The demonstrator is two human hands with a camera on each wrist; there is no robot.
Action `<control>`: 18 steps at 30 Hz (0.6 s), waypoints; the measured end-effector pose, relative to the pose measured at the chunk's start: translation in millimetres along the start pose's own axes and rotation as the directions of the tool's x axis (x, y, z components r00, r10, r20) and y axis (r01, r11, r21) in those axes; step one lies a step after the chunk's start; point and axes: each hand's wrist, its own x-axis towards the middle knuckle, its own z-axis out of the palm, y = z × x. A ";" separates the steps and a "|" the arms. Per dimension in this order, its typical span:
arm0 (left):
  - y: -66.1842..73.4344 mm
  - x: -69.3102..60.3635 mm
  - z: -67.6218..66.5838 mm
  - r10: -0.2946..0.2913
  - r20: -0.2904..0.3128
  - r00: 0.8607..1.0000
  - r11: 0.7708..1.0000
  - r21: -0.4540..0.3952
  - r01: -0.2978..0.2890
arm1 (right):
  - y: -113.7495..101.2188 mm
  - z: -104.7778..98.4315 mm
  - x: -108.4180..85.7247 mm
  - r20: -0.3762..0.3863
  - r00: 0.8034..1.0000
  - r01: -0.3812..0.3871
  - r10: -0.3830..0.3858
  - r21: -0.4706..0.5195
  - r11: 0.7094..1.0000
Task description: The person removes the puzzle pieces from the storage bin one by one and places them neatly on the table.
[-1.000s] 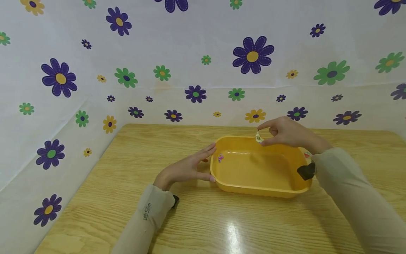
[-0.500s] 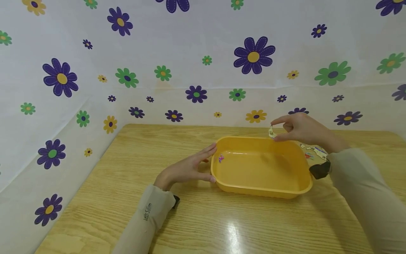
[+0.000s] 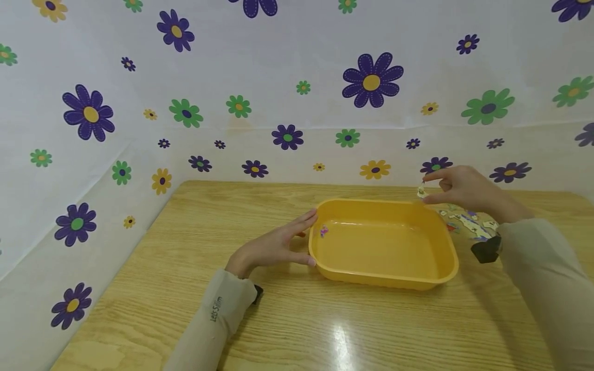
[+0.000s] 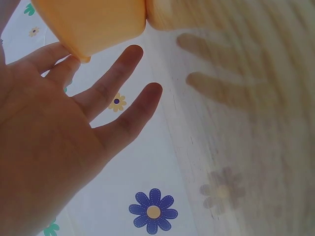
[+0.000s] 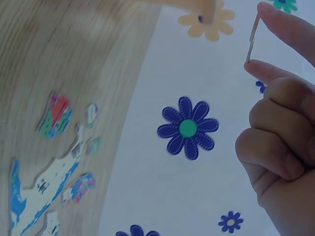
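Note:
My right hand (image 3: 473, 191) pinches a thin, cream-coloured puzzle piece (image 3: 421, 192) between thumb and forefinger, above the back right corner of the yellow tub (image 3: 385, 283). Seen edge-on in the right wrist view, that puzzle piece (image 5: 252, 39) is a narrow strip, and the other fingers are curled into the palm. At the tub's left end, my left hand (image 3: 274, 246) touches the rim with fingers extended. The left wrist view has the tub's wall (image 4: 98, 24) against some of those fingers; two others stand apart from it. A small pink piece (image 3: 324, 231) lies inside the tub, near its left end.
Right of the tub, several flat, irregular printed pieces lie on the wooden table (image 3: 260, 330), including a long white-and-blue piece (image 5: 47, 189) and a red-and-green piece (image 5: 55, 114). A white flowered cloth (image 3: 297, 113) hangs along the table's back and left sides.
My right hand has moved right with the pinched puzzle piece, from over the tub's back middle to its back right corner. More loose pieces now show. The left hand has stayed put.

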 end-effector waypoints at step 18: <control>-2.2 1.4 0.2 -0.020 0.006 1.000 1.000 -0.019 0.020 | 46.1 -3.8 -14.3 -0.048 0.996 -0.083 0.080 -0.074 0.994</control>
